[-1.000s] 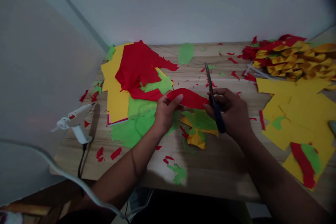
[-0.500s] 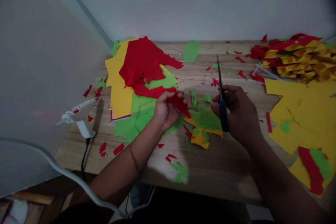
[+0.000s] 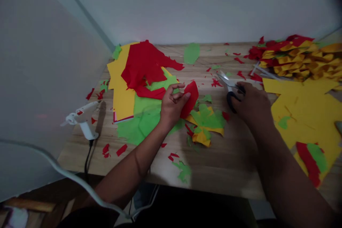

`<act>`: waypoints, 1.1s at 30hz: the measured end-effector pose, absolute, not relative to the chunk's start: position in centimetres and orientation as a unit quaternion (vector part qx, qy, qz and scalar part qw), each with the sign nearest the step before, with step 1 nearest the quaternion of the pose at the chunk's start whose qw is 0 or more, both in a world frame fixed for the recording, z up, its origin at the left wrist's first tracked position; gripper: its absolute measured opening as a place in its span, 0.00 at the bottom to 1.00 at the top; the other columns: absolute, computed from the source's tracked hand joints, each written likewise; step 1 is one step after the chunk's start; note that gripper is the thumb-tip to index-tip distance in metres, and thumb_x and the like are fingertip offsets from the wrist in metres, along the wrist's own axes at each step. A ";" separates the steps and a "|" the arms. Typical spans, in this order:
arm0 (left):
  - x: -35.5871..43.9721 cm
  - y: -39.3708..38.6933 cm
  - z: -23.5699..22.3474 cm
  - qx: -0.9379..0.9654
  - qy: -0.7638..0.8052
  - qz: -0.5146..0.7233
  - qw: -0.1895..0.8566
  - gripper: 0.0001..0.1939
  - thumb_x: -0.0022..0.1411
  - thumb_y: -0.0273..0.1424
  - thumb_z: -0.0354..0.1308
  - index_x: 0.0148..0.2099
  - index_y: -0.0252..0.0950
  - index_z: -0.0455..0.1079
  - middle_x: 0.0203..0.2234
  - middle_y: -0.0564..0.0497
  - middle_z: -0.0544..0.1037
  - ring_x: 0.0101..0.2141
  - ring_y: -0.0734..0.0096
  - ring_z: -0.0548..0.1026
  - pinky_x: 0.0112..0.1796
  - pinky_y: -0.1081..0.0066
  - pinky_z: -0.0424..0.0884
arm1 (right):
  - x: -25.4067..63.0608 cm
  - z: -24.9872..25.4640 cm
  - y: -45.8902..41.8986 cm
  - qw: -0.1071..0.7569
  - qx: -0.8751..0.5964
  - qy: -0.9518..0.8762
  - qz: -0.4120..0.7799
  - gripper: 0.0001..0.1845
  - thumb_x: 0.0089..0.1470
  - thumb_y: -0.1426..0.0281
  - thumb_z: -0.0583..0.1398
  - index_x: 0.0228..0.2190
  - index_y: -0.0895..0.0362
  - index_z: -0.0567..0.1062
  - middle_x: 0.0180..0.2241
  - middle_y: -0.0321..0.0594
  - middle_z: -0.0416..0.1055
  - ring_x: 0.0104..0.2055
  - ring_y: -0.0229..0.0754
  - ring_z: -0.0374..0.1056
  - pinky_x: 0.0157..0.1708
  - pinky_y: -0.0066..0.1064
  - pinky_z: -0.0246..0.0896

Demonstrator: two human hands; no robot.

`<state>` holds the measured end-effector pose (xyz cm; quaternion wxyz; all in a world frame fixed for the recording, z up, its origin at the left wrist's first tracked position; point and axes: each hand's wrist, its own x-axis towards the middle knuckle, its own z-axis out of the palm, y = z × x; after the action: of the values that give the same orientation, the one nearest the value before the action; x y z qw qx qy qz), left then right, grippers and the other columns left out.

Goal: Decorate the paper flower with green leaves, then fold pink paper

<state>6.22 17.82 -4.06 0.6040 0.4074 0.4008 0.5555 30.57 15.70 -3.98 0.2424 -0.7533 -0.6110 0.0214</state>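
Red piece (image 3: 190,99) up in the left hand (image 3: 171,108), scissors (image 3: 229,84) in the right hand (image 3: 255,105)!
Left grip pinches it firmly, roughly midway between the table's (image 3: 219,167) front and back edges; right grip curls closed round the dark handles, blades seemingly parted. Clean cutting calls for a taut edge, fingertips clear.

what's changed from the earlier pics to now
The right hand has let go of the red cut piece and turned the scissors flatter, tips slanting away to the left. The left hand alone holds the red piece, now swung more upright. The glue gun and yellow ruffled pile stayed put.
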 end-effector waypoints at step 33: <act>5.0 17.0 -4.4 0.747 0.293 0.402 0.441 0.32 0.62 0.39 0.64 0.65 0.42 0.59 0.21 0.58 0.71 0.21 0.75 0.69 0.25 0.75 0.66 | 25.6 -0.6 13.5 0.408 -0.433 -0.634 0.495 0.21 0.53 0.63 0.69 0.48 0.50 0.74 0.24 0.29 0.68 0.22 0.35 0.67 0.21 0.26 0.65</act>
<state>5.05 16.96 -4.43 0.4415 0.7465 0.2933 0.4023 25.56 13.47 -0.62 0.4079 -0.4326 -0.6337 0.4949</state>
